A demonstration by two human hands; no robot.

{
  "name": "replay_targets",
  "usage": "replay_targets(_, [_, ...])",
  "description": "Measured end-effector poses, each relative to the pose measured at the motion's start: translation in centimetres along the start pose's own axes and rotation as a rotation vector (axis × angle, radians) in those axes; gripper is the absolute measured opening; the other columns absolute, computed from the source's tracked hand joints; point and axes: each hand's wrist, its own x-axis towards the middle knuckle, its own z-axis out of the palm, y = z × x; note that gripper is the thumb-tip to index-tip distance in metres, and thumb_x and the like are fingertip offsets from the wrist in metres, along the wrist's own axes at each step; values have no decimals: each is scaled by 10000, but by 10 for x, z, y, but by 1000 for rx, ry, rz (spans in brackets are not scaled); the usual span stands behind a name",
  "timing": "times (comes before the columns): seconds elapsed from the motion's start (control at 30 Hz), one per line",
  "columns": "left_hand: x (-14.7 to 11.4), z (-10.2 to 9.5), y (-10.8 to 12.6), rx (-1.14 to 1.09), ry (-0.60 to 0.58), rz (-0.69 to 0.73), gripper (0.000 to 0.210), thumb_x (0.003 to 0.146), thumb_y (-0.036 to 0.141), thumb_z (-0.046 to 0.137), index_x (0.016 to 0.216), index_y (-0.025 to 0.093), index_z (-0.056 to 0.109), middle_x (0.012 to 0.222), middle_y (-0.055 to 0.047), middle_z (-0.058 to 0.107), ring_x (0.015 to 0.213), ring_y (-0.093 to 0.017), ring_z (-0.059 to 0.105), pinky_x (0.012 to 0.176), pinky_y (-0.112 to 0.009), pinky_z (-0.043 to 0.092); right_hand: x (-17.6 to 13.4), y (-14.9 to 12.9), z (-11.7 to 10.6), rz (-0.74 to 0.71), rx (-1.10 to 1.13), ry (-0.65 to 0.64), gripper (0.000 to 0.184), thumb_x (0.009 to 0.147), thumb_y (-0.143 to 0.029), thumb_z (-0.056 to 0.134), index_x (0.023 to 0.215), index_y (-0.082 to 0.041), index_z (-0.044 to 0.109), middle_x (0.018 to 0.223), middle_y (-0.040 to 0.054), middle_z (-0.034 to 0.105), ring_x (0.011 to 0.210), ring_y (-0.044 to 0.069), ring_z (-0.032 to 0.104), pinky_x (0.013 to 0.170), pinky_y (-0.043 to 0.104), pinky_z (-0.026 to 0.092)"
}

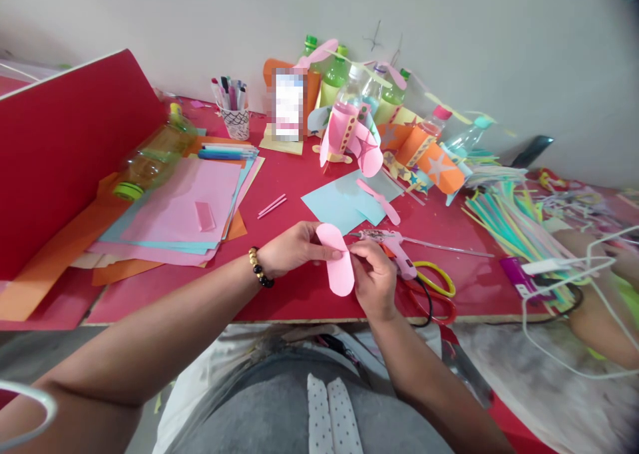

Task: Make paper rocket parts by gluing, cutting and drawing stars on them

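A pink paper piece (340,277) with rounded ends is held up over the front of the red table. My left hand (298,249) grips it, thumb across its face. At its right edge, the fingertips of my right hand (375,275) are pinched on the paper; what lies behind the fingers is hidden. Just beyond my right hand lies a pink glue gun (402,257) with a clear glue stick (444,247) at its back end. Scissors (439,279) with yellow and red handles lie to its right. A pink paper propeller (380,202) rests on light blue sheets (324,198).
Bottle planes (352,131) in coloured paper stand at the back near a phone (288,104) and a pen cup (234,122). Paper sheets (184,188) and a lying bottle (157,154) are left. Straws (504,221), white cables (524,321) and another person's arm (606,307) are right.
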Motion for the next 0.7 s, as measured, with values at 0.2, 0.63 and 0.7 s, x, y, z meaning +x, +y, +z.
replay_targets(0.2, [2, -4, -3, 52, 26, 42, 267, 684, 295, 811, 767, 118, 629, 693, 13, 626, 641, -83, 546, 607, -199, 409, -1, 1, 2, -4, -26, 28, 165, 855, -82, 589, 918, -226, 640, 865, 18, 654, 845, 174, 608, 805, 337, 488])
replay_targets(0.63, [3, -3, -6, 227, 132, 145, 241, 700, 310, 791, 735, 122, 644, 706, -7, 648, 663, -105, 582, 637, -216, 459, -2, 0, -1, 123, 90, -41, 56, 864, -167, 589, 887, -208, 620, 851, 18, 617, 795, 166, 590, 711, 294, 482])
replay_targets(0.7, [4, -3, -7, 243, 134, 165, 235, 705, 311, 788, 733, 124, 648, 707, -7, 650, 654, -99, 575, 629, -209, 457, -2, 0, -1, 137, 80, -37, 46, 864, -171, 591, 870, -205, 621, 828, 10, 614, 764, 156, 583, 694, 282, 478])
